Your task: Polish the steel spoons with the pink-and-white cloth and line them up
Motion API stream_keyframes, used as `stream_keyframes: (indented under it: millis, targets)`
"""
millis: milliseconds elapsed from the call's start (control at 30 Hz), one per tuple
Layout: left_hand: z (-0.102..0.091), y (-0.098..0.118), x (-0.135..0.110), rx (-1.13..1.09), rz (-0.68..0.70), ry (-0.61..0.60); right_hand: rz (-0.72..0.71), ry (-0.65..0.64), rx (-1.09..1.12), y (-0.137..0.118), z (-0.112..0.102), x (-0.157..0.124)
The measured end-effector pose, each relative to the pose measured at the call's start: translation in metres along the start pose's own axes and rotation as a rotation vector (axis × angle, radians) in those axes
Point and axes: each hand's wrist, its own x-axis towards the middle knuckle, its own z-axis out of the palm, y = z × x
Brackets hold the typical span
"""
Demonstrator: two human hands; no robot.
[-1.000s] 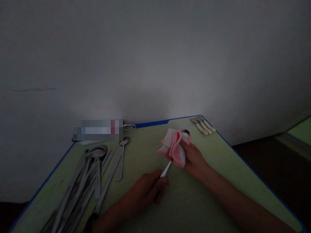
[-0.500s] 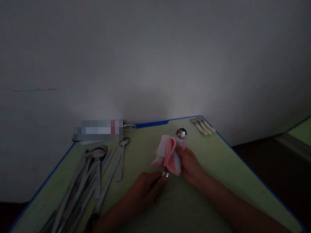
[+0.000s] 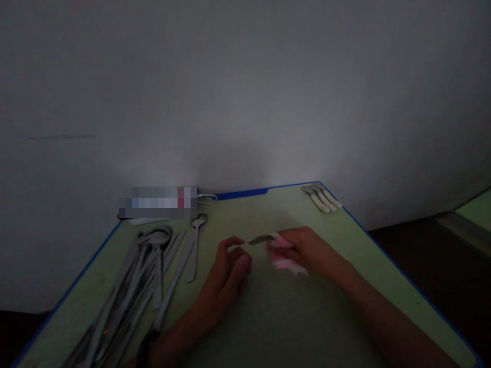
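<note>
Along the left side of the worktop (image 3: 238,327) lies a loose heap of metal cutlery (image 3: 132,281), handles crossing, a broad bowl near its far end. Behind it, at the far edge, sits a pixelated object (image 3: 159,202) I cannot identify. A small spoon (image 3: 195,248) lies beside the heap, its handle pointing to the near side. The left hand (image 3: 232,266), wearing a dark band (image 3: 144,346) at the wrist, is partly open, its fingers loosely curled and nothing visible between them. Its tip is just beside the metal utensil (image 3: 261,239), which pokes out above the middle of the worktop – likely a spoon seen edge-on. The right hand (image 3: 303,245) grips that utensil through a pink-and-white cloth (image 3: 286,261), a slack fold hanging below. At the far right corner, three pale-handled pieces (image 3: 328,200) lie side by side.

The work in hand looks early – those three seem dealt with, the held utensil is underway, and the heap probably remains.
</note>
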Motion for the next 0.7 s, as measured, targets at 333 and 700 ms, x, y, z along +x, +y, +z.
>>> stream_keyframes:
  millis: [333,700]
  targets:
    - [0.000,0.009,0.000,0.527,-0.067,-0.105,-0.180,-0.257,-0.455,-0.016,0.006,-0.001]
    - [0.005,0.003,-0.006,0.618,-0.011,-0.055,-0.152,-0.265,-0.245,-0.003,-0.009,-0.004]
